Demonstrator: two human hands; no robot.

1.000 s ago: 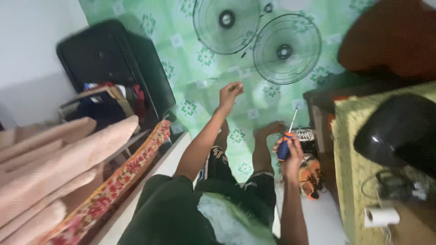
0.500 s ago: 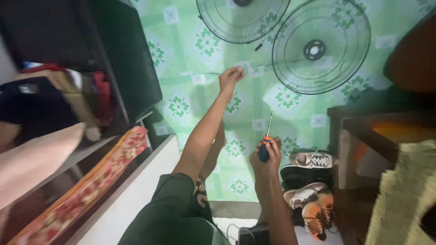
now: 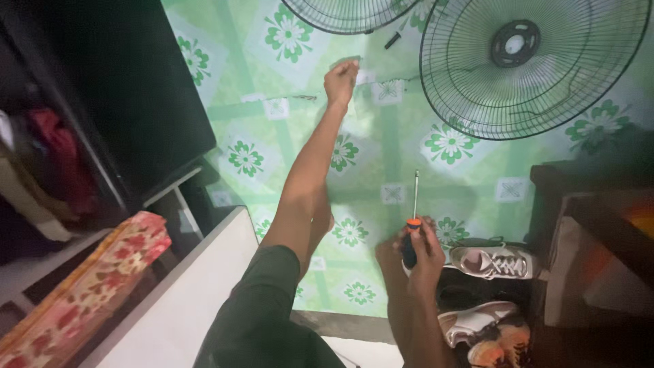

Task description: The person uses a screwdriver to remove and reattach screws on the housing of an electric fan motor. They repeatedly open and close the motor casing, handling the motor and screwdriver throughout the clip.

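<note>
The right hand (image 3: 421,253) is wrapped around the dark handle of a screwdriver (image 3: 412,225) with an orange collar, its thin metal shaft pointing straight up the view over the green floral floor (image 3: 381,143). The left hand (image 3: 341,80) is stretched out far ahead on a straight arm, its fingers curled down toward the floor near a thin dark line lying there; whether it grips anything cannot be told. Just beyond it, at the top edge of the view, lies a round wire fan grille (image 3: 347,15), and to its right a second, larger fan grille (image 3: 531,65) with a dark hub lies flat on the floor. A small dark piece (image 3: 392,41) sits between the two grilles. Beside the right hand, pale sneakers (image 3: 492,260) stand against a dark wooden cabinet (image 3: 586,225), with an orange shoe (image 3: 501,347) below them. A big dark case (image 3: 129,95) fills the upper left, and a red floral cloth (image 3: 88,286) lies at the lower left.
</note>
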